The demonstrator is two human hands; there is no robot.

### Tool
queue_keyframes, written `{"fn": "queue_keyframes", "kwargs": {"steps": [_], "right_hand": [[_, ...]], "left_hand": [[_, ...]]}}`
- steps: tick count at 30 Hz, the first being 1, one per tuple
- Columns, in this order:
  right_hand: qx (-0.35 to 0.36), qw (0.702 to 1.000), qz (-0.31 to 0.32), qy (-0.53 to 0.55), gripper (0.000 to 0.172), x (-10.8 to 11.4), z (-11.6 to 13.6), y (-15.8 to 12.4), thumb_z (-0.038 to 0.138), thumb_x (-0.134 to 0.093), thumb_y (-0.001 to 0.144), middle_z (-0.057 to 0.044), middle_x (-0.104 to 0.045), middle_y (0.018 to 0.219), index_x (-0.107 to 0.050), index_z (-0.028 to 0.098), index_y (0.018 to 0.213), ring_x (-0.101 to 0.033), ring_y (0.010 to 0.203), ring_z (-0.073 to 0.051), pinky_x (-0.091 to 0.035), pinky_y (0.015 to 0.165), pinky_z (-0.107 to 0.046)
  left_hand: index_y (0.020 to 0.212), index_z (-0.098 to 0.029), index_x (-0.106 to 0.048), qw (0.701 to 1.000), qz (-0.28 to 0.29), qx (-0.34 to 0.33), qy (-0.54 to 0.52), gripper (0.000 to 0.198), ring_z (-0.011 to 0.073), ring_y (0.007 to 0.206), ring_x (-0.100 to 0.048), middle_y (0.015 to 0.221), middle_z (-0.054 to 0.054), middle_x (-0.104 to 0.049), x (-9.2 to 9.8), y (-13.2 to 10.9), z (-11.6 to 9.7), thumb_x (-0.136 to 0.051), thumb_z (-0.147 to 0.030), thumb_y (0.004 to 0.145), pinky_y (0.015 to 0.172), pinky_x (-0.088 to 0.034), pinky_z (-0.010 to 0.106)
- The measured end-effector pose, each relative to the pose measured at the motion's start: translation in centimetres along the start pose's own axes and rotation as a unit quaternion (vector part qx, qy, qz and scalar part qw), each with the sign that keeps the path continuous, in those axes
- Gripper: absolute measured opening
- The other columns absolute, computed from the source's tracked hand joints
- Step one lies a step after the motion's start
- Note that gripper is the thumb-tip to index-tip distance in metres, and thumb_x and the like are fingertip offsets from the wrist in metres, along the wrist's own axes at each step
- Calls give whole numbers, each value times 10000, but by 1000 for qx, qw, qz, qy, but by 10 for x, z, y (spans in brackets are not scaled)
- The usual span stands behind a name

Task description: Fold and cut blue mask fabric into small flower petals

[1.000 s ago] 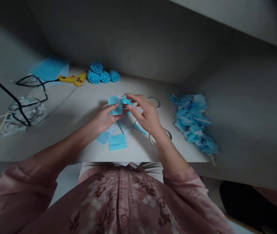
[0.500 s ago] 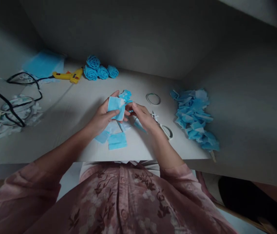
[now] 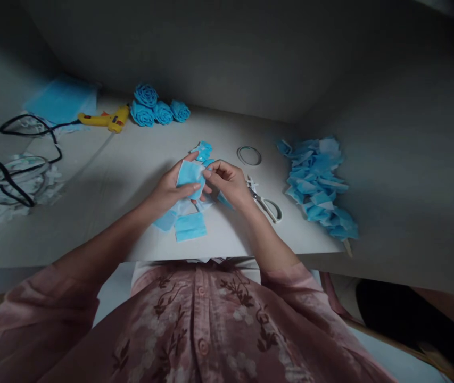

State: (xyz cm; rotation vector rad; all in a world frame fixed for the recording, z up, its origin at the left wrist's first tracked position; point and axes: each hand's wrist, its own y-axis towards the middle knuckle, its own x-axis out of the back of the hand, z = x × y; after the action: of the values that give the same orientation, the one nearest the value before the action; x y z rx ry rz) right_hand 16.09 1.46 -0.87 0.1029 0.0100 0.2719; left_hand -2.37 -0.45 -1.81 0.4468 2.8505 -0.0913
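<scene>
My left hand (image 3: 173,183) holds a light blue square of fabric (image 3: 190,178) flat, thumb across its front and fingers behind. My right hand (image 3: 229,181) pinches at the square's right edge, where a bit of blue material shows between the fingertips; its exact shape is hidden. Just past the hands lies a small crumpled blue piece (image 3: 203,150). Below them, a cut blue piece (image 3: 190,227) and another blue piece (image 3: 166,220) rest on the table. Scissors (image 3: 266,206) with pale handles lie right of my right wrist.
Several rolled blue fabric roses (image 3: 146,96) stand at the back, beside a yellow glue gun (image 3: 109,119) with a black cord. Blue sheets (image 3: 63,101) lie back left. White scraps (image 3: 31,181) are at the left, a wire coil (image 3: 249,155) behind, and a blue scrap pile (image 3: 318,181) at right.
My right hand has closed in on the square's right edge, its fingers now overlapping that edge. My left hand keeps its hold. The whole view has shifted slightly.
</scene>
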Motion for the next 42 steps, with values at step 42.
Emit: {"fn": "queue_keyframes", "kwargs": {"steps": [42], "right_hand": [[148,985,-47,-76,371,7,-17,3,502,-768,893,1,-733,906,-739,289,1196,-682,871,-171,-557,785,-335]], "left_hand": [[1690,-97,-319,998,34,0,52,963,157,647,-724,869,43,-808,4,1,4,-756,-235,843,601,-555,259]]}}
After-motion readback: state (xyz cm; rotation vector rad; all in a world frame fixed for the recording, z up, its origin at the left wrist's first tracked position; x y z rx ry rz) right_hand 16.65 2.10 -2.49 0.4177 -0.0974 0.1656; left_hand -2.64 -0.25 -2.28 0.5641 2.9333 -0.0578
